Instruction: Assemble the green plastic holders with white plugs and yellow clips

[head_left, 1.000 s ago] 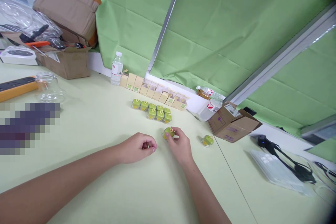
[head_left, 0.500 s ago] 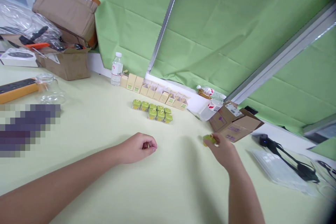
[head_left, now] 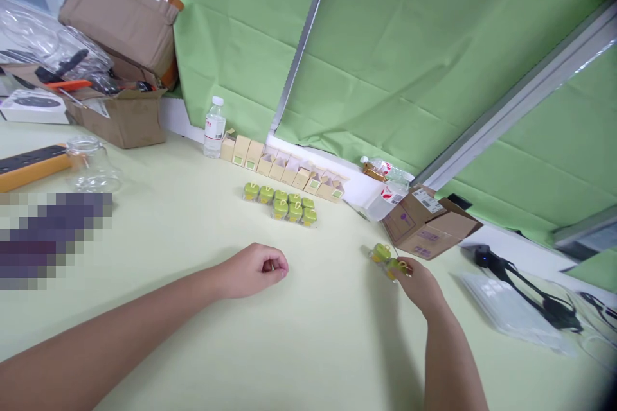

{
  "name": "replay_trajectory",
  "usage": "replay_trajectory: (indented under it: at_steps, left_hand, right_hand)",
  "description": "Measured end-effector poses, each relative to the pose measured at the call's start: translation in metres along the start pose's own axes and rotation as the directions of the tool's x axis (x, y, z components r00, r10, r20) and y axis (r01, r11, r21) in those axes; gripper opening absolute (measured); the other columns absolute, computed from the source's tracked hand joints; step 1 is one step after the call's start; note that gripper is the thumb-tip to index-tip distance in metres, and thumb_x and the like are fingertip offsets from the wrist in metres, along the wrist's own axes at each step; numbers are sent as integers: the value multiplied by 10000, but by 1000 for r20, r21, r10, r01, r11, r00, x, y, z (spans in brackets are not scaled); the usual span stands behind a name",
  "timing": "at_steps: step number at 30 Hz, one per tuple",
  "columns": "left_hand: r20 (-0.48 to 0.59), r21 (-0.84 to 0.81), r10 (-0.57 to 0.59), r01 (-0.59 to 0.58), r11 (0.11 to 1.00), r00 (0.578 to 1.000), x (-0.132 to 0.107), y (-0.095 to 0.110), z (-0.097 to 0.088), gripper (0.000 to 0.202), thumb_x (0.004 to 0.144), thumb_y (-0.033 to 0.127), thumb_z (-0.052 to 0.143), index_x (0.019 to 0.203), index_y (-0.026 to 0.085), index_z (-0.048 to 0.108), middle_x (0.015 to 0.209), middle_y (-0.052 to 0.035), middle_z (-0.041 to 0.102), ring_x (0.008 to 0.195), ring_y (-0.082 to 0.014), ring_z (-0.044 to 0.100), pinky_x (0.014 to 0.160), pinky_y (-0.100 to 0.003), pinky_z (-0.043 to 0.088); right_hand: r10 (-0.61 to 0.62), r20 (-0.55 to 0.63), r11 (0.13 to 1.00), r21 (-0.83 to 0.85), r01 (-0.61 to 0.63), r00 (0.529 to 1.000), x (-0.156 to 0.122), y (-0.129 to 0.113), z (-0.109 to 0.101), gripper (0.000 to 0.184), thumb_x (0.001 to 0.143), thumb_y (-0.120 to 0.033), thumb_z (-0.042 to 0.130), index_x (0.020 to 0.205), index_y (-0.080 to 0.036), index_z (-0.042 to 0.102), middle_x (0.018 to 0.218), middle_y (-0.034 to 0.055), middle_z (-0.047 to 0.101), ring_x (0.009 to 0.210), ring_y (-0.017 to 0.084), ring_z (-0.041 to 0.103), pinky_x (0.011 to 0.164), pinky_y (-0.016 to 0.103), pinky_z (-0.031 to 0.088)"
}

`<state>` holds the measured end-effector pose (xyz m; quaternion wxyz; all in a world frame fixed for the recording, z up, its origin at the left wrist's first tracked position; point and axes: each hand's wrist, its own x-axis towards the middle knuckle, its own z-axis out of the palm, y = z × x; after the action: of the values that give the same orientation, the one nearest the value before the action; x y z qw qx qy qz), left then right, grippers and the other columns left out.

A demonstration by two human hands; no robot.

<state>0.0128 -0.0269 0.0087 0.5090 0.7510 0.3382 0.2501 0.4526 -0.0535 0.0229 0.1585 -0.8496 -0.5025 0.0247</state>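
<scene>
My right hand (head_left: 420,284) pinches a small green-topped item (head_left: 396,266) in clear wrapping; the fingertips partly hide it. Just beyond it to the left sits another green-topped piece (head_left: 380,252) with a pale loop on top, apparently touching the held one. My left hand (head_left: 255,271) rests on the table, fingers curled toward the thumb, with nothing visible in them. Ahead of it lies a cluster of several similar green-topped pieces (head_left: 294,210), in two uneven rows, each with a yellowish lower part.
Behind the cluster stands a row of small tan cartons (head_left: 277,166) beside an upright water bottle (head_left: 214,128). At right are lying bottles (head_left: 385,199), a cardboard box (head_left: 424,225), a plastic bag (head_left: 511,311) and black headset (head_left: 535,295). A glass jar (head_left: 89,164) and power strip (head_left: 33,167) are left.
My right hand has shifted a little right and toward me. Two green-topped pieces now show at its fingers, where only one was visible before. My left hand stays in place.
</scene>
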Motion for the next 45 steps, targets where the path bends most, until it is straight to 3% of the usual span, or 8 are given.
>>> replay_trajectory:
  at_steps: [11, 14, 19, 23, 29, 35, 40, 45]
  left_hand:
    - [-243, 167, 87, -47, 985, 966, 8, -9, -4, 211, 871, 350, 560, 1004, 226, 667, 1089, -44, 669, 859, -188, 598, 740, -295, 491]
    - [-369, 215, 73, 8, 976, 927, 11, -13, -10, 277, 881, 365, 548, 1113, 232, 621, 1187, -60, 638, 938, -208, 618, 772, -308, 517]
    - [-500, 404, 146, 81, 911, 854, 30, -19, -21, 407, 916, 363, 496, 1292, 214, 547, 1288, -100, 613, 1123, -265, 594, 886, -378, 520]
    - [-480, 514, 236, 53, 856, 845, 69, -20, -37, 417, 896, 348, 537, 1279, 188, 583, 1329, -111, 597, 1257, -310, 490, 1077, -464, 376]
    - [-415, 602, 267, 42, 798, 870, 114, -12, -59, 195, 878, 255, 531, 844, 197, 714, 961, -92, 708, 1065, -320, 554, 962, -473, 403]
    - [-261, 587, 281, -79, 806, 923, 76, -1, -47, 211, 910, 267, 490, 816, 202, 667, 897, -59, 683, 908, -245, 606, 820, -357, 463]
    - [-166, 494, 286, -172, 852, 944, 31, 12, -8, 217, 958, 258, 445, 877, 228, 644, 940, -21, 677, 882, -182, 617, 757, -283, 485]
    - [-201, 302, 345, -277, 912, 917, 10, 9, 20, 203, 985, 220, 417, 958, 230, 618, 1025, -38, 652, 994, -197, 585, 869, -332, 466]
  right_hand:
    - [71, -437, 943, 323, 83, 896, -29, -67, -7, 465, 794, -431, 570, 1150, -141, 643, 1109, 169, 684, 783, 264, 673, 699, 383, 525]
    - [-162, -366, 878, 371, 304, 916, -52, -110, 22, 403, 846, -421, 544, 1134, -155, 633, 1050, 136, 688, 765, 231, 671, 692, 369, 547]
    - [-571, -219, 706, 360, 610, 791, -78, -152, 67, 303, 885, -268, 507, 1162, -211, 614, 1141, 111, 656, 1024, 257, 631, 874, 418, 542]
    - [-583, -205, 681, 405, 610, 786, -80, -150, 71, 276, 872, -226, 513, 1121, -205, 631, 1098, 103, 663, 988, 246, 639, 861, 410, 550]
    - [-523, -202, 711, 433, 555, 828, -72, -140, 66, 222, 891, -239, 497, 1049, -198, 647, 1050, 92, 671, 903, 217, 666, 767, 356, 572]
    - [-582, -130, 680, 464, 568, 803, -89, -157, 65, 274, 880, -309, 585, 1127, -211, 649, 1122, 93, 687, 1058, 254, 644, 948, 429, 517]
    - [-680, 25, 582, 627, 519, 733, -117, -177, 64, 735, 768, -376, 757, 1422, -253, 444, 1407, 103, 553, 1286, 287, 527, 1073, 473, 431]
    - [-711, -23, 494, 695, 522, 703, -123, -186, 65, 471, 725, -258, 794, 1159, -247, 610, 1114, 44, 662, 1016, 223, 631, 896, 362, 508]
